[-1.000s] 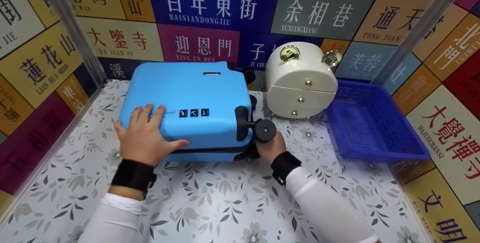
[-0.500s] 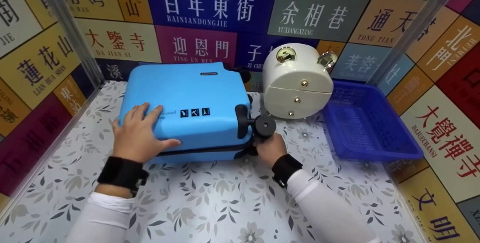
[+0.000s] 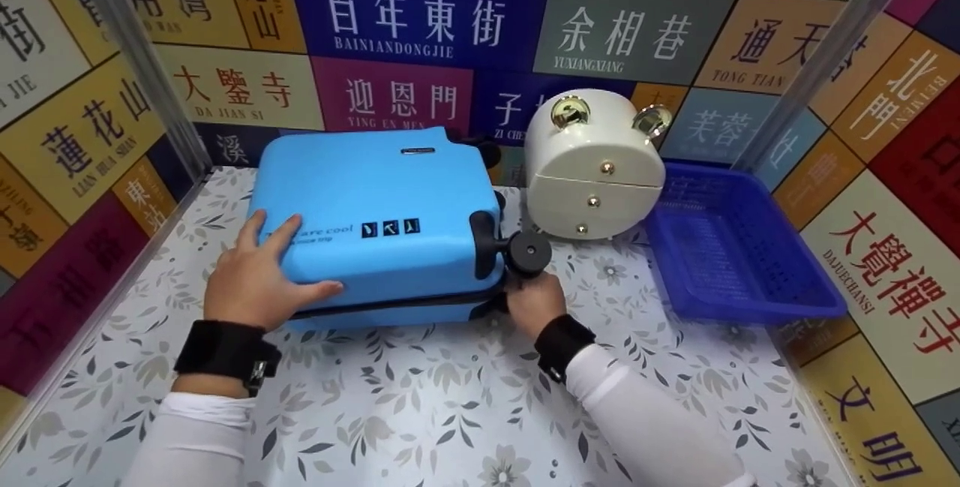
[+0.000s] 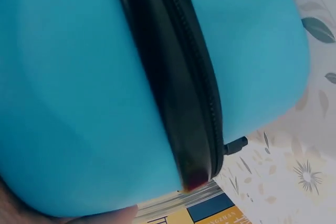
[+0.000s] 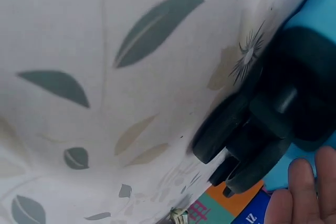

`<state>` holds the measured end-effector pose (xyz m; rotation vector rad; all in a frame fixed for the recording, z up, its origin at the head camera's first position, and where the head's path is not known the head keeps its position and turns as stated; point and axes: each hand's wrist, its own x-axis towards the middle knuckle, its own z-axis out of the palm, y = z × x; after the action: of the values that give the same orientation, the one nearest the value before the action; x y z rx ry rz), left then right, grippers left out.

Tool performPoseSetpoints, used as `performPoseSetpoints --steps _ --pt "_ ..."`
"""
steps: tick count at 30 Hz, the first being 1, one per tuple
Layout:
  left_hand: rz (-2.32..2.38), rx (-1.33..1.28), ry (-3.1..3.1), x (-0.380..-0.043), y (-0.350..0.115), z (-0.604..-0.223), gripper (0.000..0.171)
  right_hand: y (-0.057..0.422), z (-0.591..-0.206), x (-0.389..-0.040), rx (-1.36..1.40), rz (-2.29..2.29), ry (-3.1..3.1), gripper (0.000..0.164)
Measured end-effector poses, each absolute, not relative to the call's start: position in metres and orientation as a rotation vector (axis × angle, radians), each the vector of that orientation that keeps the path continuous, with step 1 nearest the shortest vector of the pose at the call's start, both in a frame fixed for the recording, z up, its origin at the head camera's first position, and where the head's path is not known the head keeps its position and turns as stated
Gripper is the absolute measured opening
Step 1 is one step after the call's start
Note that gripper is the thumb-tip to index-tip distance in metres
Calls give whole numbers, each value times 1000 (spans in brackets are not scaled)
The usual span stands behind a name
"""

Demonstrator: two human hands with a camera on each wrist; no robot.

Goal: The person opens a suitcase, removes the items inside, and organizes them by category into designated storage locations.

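A blue hard-shell suitcase (image 3: 375, 217) lies flat on the flowered table top, its black wheels pointing right. My left hand (image 3: 255, 277) rests on its near left corner, fingers straight on the lid and thumb along the front edge. The left wrist view shows the blue shell and its black zipper band (image 4: 184, 103) close up. My right hand (image 3: 531, 301) holds the near right corner just below the upper black wheel (image 3: 529, 253), with its fingers hidden under the case. In the right wrist view, the lower wheel (image 5: 273, 124) fills the right side, with my fingertips (image 5: 304, 192) beside it.
A white round box with gold knobs (image 3: 592, 164) stands just right of the suitcase. A blue plastic basket (image 3: 739, 247) sits against the right wall. Walls with printed signs close in the left, back and right. Bare flowered table top (image 3: 450, 397) lies in front.
My left hand has slid left and back toward the suitcase's corner, uncovering the printed words on the lid. My right hand has shifted slightly left at the wheel corner.
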<state>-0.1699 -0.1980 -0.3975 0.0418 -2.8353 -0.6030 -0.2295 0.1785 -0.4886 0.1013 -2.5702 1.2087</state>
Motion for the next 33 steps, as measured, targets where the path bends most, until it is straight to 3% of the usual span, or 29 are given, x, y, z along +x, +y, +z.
performPoseSetpoints --steps 13,33 --pt "-552 235 -2806 -147 -156 -400 125 178 -489 -260 56 986 -2580 27" --pt "-453 286 -2791 -136 -141 -398 120 175 -480 -252 -30 1083 -2660 28"
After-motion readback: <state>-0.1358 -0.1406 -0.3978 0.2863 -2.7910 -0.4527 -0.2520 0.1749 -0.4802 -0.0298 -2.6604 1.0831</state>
